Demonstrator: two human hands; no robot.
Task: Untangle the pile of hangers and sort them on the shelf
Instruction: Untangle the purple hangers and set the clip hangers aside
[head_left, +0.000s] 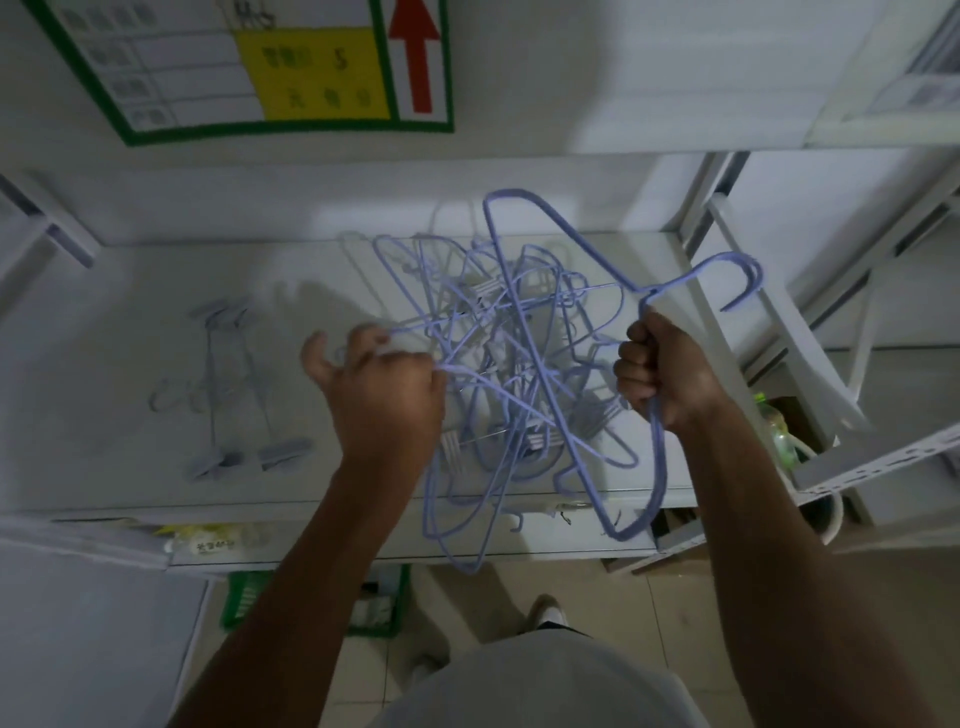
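Note:
A tangled pile of light purple hangers lies on the white shelf, right of centre. My right hand is shut on the neck of a large purple hanger, lifted above the pile with its hook pointing right. My left hand grips hanger wires at the pile's left edge. Two grey clip hangers lie side by side, apart from the pile, on the left of the shelf.
A green-framed sign hangs on the wall above. White shelf posts rise at right. A green basket sits below the shelf. A bottle and clutter stand at right. Tiled floor lies below.

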